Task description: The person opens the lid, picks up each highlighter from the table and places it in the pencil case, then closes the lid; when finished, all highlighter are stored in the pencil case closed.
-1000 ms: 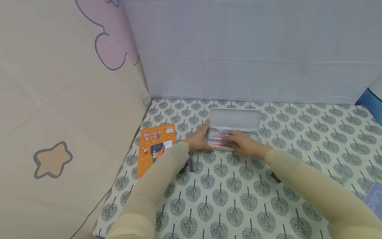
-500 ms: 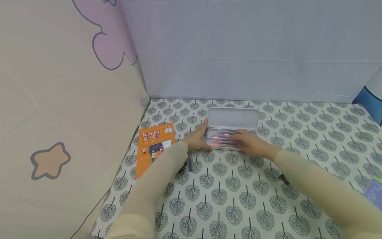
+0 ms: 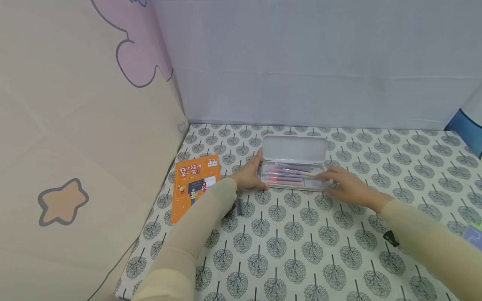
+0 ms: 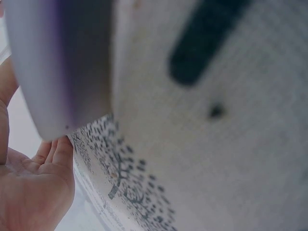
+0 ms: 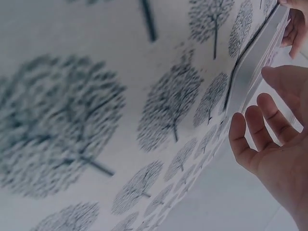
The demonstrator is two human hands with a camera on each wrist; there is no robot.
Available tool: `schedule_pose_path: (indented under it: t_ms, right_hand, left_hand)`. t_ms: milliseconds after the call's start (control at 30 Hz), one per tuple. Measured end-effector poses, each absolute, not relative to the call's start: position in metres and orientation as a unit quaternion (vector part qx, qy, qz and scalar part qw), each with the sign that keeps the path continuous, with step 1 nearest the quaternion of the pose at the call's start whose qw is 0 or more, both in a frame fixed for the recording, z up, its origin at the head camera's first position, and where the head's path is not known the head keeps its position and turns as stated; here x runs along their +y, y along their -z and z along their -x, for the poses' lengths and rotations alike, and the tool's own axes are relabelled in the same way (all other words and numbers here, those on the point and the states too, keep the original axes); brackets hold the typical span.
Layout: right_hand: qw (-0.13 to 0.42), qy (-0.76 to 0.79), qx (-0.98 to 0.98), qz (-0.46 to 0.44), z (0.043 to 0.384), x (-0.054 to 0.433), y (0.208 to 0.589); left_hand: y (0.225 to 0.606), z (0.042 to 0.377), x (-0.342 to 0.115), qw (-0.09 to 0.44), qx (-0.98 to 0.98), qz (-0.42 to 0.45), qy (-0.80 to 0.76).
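Note:
A white pencil case [image 3: 293, 148] lies with its lid folded back. Several pens [image 3: 286, 179], mostly pink and purple, lie in its tray, with one lighter one slanting toward the right end. My left hand [image 3: 248, 173] spans the case's left end, thumb at the near corner and fingers along the side; its palm [image 4: 36, 187] shows in the left wrist view. At the opposite end, my right hand [image 3: 344, 184] has its fingertips over the right rim. In the right wrist view, that hand [image 5: 279, 144] has loosely bent fingers beside the case edge, holding nothing.
An orange book [image 3: 196, 184] lies to the left, partly behind the left sleeve. A small purple and green block [image 3: 240, 207] sits below the left wrist. The corner of a purple box [image 3: 473, 236] shows at the right edge. Walls stand behind and left.
My right hand has slid right from over the pens to the case's right end, uncovering the pens. My left hand has stayed at the left end.

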State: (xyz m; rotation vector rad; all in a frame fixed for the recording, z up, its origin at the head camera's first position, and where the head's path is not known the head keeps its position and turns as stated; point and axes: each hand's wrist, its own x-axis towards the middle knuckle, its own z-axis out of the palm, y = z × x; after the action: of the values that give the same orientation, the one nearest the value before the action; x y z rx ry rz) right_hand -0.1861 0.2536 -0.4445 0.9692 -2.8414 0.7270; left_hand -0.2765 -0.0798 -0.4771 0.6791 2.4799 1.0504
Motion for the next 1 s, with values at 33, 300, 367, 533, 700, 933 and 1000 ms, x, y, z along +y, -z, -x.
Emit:
schedule_pose_path:
  t_ms: [33, 300, 367, 533, 700, 933, 1000]
  right_hand:
    - [0.033, -0.233, -0.92, -0.315, 0.184, 0.258, 0.444]
    - [0.024, -0.226, -0.933, -0.28, 0.169, 0.29, 0.437]
    - [0.023, -0.226, -0.936, -0.27, 0.164, 0.296, 0.435]
    - [0.052, -0.21, -0.94, -0.264, 0.156, 0.315, 0.433]
    - [0.076, -0.188, -0.944, -0.259, 0.147, 0.339, 0.435]
    - [0.073, -0.175, -0.953, -0.238, 0.13, 0.371, 0.443]
    - [0.068, -0.176, -0.955, -0.231, 0.124, 0.379, 0.446]
  left_hand:
    - [0.477, 0.277, -0.08, 0.18, 0.878, -0.241, -0.372]
    - [0.477, 0.277, -0.08, 0.172, 0.883, -0.239, -0.365]
    - [0.478, 0.277, -0.079, 0.172, 0.884, -0.236, -0.365]
    - [0.479, 0.277, -0.079, 0.173, 0.884, -0.234, -0.365]
    - [0.478, 0.276, -0.079, 0.173, 0.885, -0.235, -0.362]
    - [0.479, 0.276, -0.078, 0.173, 0.885, -0.232, -0.365]
    - [0.479, 0.276, -0.079, 0.174, 0.883, -0.233, -0.368]
